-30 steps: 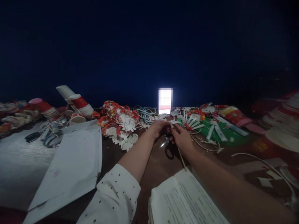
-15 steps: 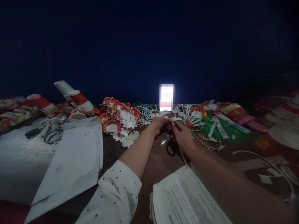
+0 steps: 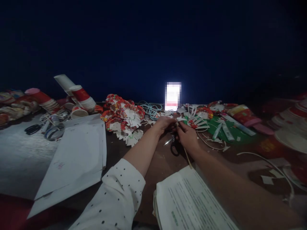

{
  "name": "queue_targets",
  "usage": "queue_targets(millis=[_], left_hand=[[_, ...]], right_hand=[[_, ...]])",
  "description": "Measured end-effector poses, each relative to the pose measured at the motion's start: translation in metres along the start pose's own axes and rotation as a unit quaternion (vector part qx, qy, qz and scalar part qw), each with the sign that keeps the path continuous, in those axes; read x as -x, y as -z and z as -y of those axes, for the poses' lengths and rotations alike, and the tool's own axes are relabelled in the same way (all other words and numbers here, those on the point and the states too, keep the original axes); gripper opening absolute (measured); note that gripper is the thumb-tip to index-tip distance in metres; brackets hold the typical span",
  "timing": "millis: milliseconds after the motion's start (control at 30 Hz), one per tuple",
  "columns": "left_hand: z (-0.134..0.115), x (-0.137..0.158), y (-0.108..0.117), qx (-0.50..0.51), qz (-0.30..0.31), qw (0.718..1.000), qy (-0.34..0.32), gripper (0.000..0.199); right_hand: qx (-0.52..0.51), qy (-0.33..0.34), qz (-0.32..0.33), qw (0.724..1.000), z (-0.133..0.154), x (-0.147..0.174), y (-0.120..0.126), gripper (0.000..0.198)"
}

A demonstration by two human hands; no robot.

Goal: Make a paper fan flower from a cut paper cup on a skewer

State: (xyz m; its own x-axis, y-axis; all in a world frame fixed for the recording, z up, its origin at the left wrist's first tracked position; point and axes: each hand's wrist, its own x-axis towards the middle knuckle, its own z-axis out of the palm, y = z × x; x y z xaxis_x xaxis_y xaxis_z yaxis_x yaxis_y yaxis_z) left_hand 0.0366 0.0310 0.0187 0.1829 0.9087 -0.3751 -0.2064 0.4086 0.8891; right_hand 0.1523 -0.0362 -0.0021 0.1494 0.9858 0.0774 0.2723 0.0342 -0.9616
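My left hand (image 3: 165, 124) and my right hand (image 3: 188, 136) meet near the middle of the table, fingertips almost touching. Both are closed in a pinch around something small, which the fingers mostly hide. A thin pale stick (image 3: 188, 158) runs down from under my right hand, its lower end beside a printed booklet (image 3: 192, 198). Just below the fingers lie scissors with dark handles (image 3: 175, 149), the blade pointing left and part of them hidden by my right hand. A cut paper cup with splayed white strips (image 3: 198, 121) lies right behind my right hand.
A bright phone screen (image 3: 173, 97) stands behind my hands. Red and white paper cutouts (image 3: 124, 115) and a pale blue cable (image 3: 150, 110) lie to the left, with white sheets (image 3: 76, 153) and stacked paper cups (image 3: 82, 97). Tubes (image 3: 226, 131) rest on green material at right.
The view has tilted slightly, so the phone and the table items sit a little higher. My hands stay together, with only small finger movement.
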Motion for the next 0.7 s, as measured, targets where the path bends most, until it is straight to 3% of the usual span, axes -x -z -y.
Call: queue_targets(millis=[167, 433, 533, 700], left_hand=[[0.0, 0.001, -0.005, -0.039, -0.033, 0.999, 0.005, 0.02], [-0.005, 0.006, -0.006, -0.02, -0.028, 0.999, 0.036, 0.015], [-0.008, 0.01, -0.004, -0.024, -0.008, 0.999, 0.042, 0.022], [-0.013, 0.014, 0.0, -0.021, 0.032, 0.998, 0.042, 0.017]], right_hand=[[0.045, 0.021, 0.0, 0.999, -0.004, -0.003, 0.001, 0.043], [0.151, 0.108, -0.006, 0.983, 0.0, -0.007, 0.007, 0.036], [0.141, 0.102, -0.007, 0.985, -0.001, -0.007, 0.008, 0.037], [0.091, 0.068, -0.016, 0.993, 0.001, -0.006, 0.01, 0.038]])
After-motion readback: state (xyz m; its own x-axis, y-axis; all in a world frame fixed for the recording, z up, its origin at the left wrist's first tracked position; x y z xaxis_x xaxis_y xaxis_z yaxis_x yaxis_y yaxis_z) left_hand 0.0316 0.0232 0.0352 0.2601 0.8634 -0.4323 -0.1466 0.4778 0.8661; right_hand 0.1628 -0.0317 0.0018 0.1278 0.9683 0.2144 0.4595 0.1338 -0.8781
